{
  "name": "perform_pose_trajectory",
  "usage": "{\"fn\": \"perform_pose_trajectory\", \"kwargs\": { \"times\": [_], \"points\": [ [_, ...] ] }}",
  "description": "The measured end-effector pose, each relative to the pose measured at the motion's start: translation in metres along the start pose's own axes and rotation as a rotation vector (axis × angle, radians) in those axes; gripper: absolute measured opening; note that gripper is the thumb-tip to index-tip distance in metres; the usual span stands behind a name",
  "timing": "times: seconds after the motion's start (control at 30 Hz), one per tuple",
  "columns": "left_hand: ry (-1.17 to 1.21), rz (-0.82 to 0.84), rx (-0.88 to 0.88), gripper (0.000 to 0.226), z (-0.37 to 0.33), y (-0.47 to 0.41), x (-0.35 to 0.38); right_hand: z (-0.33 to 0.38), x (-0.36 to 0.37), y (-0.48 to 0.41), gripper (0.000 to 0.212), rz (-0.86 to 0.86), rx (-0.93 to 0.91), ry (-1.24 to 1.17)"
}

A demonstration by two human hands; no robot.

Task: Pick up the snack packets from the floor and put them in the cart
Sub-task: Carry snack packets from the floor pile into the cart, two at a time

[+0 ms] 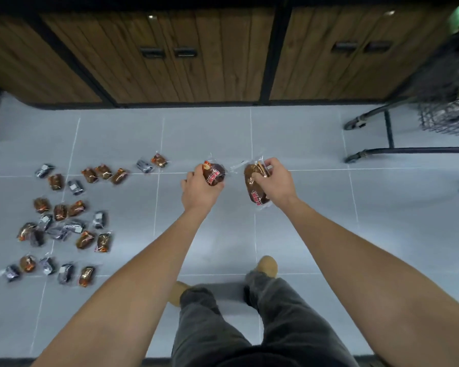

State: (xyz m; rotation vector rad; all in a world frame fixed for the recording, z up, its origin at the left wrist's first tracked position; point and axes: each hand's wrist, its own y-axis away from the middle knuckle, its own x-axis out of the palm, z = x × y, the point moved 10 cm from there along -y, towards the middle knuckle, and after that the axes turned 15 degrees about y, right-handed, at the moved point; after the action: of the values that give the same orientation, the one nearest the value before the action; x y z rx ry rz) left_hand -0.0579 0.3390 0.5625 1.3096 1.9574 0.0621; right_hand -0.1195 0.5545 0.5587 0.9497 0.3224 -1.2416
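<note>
Bare grey tiled floor is lying open between the person's outstretched arms and the black wire-basket cart at the right edge. The cart's black tubular base bars are jutting low across that side. Brown and silver wrapped snack packets are crowding the floor at left. Brown wooden cabinet doors are closing off the far side.

**Surroundings of the work area**

Pale grey tiled floor with thin white grout lines. Behind it, brown wood-plank cabinet doors set in a black frame, bearing dark rectangular recessed handles. Image slightly blurred.
</note>
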Motion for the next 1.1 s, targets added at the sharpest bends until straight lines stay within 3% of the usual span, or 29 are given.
{"fn": "perform_pose_trajectory", "kwargs": {
  "times": [0.3, 0.7, 0.93, 1.1],
  "points": [
    [0.056, 0.147, 0.107, 0.067, -0.132, 0.023, 0.151, -0.118, -0.152, -0.026, 0.026, -0.138, 0.131, -0.092],
    [0.235, 0.423, 0.098, 0.058, -0.271, 0.024, 0.329, -0.213, -0.324, -0.068, 0.020, -0.437, 0.252, -0.300],
    [0.300, 0.514, 0.023, 0.058, -0.368, -0.004, 0.429, -0.261, -0.433, -0.122, 0.019, -0.511, 0.355, -0.323],
    [0.292, 0.613, 0.049, 0.075, -0.446, -0.023, 0.494, -0.292, -0.495, -0.162, 0.018, -0.554, 0.406, -0.326]
  ]
}}
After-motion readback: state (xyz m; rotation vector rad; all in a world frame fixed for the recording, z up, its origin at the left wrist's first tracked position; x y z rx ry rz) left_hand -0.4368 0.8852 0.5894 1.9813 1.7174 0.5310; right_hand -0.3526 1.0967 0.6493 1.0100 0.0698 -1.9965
